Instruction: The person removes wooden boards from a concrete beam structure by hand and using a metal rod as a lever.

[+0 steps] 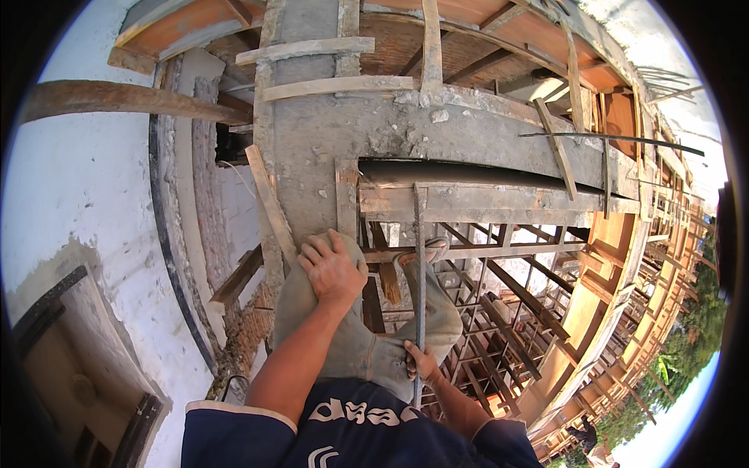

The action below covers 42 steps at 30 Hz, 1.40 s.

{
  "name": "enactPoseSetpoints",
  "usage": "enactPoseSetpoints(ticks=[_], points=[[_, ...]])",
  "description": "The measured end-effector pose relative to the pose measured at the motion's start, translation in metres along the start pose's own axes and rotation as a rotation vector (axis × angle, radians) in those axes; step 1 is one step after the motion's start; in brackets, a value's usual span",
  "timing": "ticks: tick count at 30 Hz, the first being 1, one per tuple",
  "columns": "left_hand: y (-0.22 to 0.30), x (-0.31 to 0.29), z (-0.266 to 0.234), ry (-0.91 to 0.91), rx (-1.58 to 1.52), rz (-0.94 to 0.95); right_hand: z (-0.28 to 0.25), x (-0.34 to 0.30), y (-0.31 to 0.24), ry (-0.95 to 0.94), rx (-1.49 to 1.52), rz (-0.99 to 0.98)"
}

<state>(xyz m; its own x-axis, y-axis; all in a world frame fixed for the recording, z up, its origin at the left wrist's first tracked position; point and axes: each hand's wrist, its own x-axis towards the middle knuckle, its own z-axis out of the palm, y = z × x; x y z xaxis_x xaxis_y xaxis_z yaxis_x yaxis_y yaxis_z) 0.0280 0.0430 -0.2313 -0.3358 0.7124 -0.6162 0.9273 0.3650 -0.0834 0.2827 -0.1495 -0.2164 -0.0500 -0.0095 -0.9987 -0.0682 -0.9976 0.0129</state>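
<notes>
My left hand (334, 269) lies draped over my bent left knee, fingers apart and holding nothing. Low in the middle, my right hand (421, 362) is wrapped around a long, thin grey metal bar (420, 273). The bar stands nearly upright in the picture between my legs. Its upper end reaches a wooden plank (484, 204) that runs along the concrete beam (476, 134). My grey trousers (367, 351) show that I am sitting or squatting, and a sandalled foot (425, 251) is by the bar on a timber.
Wooden strips (308, 48) cross the concrete, and a loose slat (269, 195) leans by my left knee. Below on the right is a deep gap with many timber props (515, 312). A dark rod (616, 140) juts out at right. A white wall (101, 195) rises at left.
</notes>
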Motion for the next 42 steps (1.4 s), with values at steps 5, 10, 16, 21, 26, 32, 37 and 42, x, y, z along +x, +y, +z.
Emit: enactPoseSetpoints(ticks=[5,10,16,21,26,32,37,42], points=[[0.001,-0.001,0.0,0.044,0.007,0.036,0.003,-0.004,-0.001,0.008,0.015,-0.013],[0.003,0.001,0.003,0.001,0.033,0.024,0.003,-0.003,0.004,-0.01,0.032,-0.024],[0.006,0.001,-0.009,-0.044,0.077,-0.007,0.004,-0.006,-0.003,-0.011,0.026,-0.04],[0.011,0.0,-0.016,-0.008,0.132,-0.003,0.002,0.001,0.001,-0.048,0.016,-0.092],[0.023,-0.014,-0.02,0.027,0.191,0.014,-0.001,-0.003,0.007,-0.004,-0.01,-0.159],[0.018,-0.019,-0.003,0.049,0.206,0.049,-0.005,-0.004,0.013,0.001,-0.012,-0.141],[0.008,-0.016,0.002,0.024,0.208,0.139,0.008,-0.005,0.021,0.023,0.023,-0.148],[0.002,-0.011,0.002,0.01,0.237,0.223,0.022,-0.01,0.025,0.052,0.082,-0.171]])
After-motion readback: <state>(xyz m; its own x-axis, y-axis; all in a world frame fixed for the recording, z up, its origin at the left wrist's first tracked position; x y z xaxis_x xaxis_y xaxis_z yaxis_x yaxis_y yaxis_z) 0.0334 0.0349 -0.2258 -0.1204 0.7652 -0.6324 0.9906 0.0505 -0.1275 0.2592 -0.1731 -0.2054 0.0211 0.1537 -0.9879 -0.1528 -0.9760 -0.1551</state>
